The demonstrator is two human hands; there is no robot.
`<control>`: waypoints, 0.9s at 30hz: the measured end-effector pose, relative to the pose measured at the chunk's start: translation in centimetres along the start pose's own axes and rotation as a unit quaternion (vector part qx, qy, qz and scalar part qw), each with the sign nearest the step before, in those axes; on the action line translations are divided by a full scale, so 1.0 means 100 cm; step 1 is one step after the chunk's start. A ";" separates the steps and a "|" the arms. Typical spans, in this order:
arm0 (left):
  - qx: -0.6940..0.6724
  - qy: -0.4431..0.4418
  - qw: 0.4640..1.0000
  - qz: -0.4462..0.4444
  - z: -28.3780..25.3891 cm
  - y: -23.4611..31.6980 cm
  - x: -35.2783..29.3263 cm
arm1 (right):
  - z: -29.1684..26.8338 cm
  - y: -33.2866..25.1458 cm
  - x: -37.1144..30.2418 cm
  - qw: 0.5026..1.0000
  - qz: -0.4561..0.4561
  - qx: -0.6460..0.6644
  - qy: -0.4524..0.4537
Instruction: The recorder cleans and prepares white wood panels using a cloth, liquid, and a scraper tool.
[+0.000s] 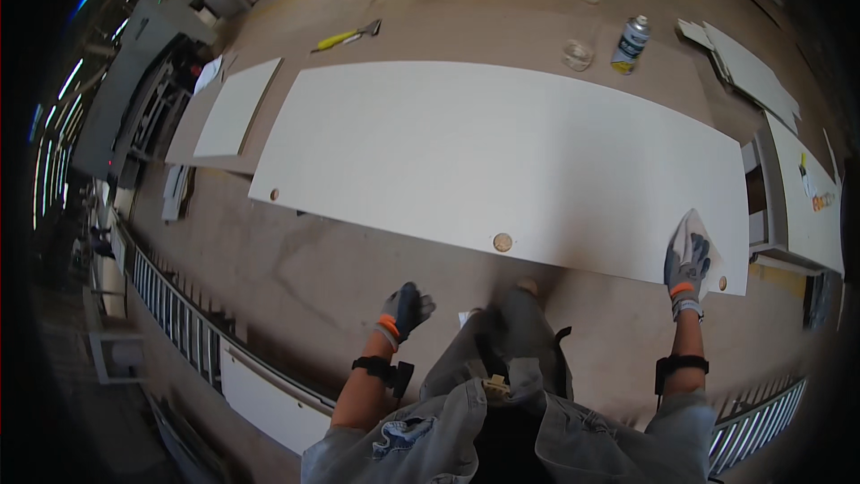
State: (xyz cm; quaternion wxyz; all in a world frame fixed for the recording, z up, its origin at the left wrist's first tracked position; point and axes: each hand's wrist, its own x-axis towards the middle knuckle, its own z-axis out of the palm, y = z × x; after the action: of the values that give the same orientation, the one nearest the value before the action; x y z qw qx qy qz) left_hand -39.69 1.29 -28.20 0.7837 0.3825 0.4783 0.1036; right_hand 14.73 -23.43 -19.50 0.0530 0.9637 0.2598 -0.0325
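On the counter [484, 38] lay the panel [430, 148], with the cloth [691, 225] on its right end. Behind the panel, the can [631, 47] stood right of the jar [578, 56].

Part-hidden: white cloth [692, 224], partly covered by R gloved hand [686, 262]; roller conveyor [763, 426], partly behind R sleeve [685, 419], lost into dark rim at lower R. Cut off by btm. edge: grey shirt [421, 439]; blurred: legs [527, 327], esp. nr. feet, & lettering on spray can [630, 47]. Too small to tell: orange-ish pcs. [821, 203] on R-hand table [804, 229], contents of clear jar [578, 56].
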 end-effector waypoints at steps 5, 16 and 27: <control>0.319 -0.005 0.946 0.062 -0.097 -0.152 -0.053 | -0.004 -0.106 0.014 0.991 -0.021 0.127 0.039; 0.758 0.016 0.638 0.137 -0.072 -0.124 -0.107 | -0.050 -0.423 -0.096 0.785 -0.617 0.052 -0.010; 0.137 0.286 0.947 -0.060 -0.092 -0.059 -0.105 | -0.046 -0.365 0.084 0.964 -0.265 -0.007 0.035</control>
State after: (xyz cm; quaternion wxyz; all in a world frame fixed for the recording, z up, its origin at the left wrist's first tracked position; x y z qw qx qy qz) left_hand -54.01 -3.72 -27.60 0.5589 0.4115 0.7136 0.0950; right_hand 3.77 12.69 -18.77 0.0404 0.8606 0.5076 -0.0099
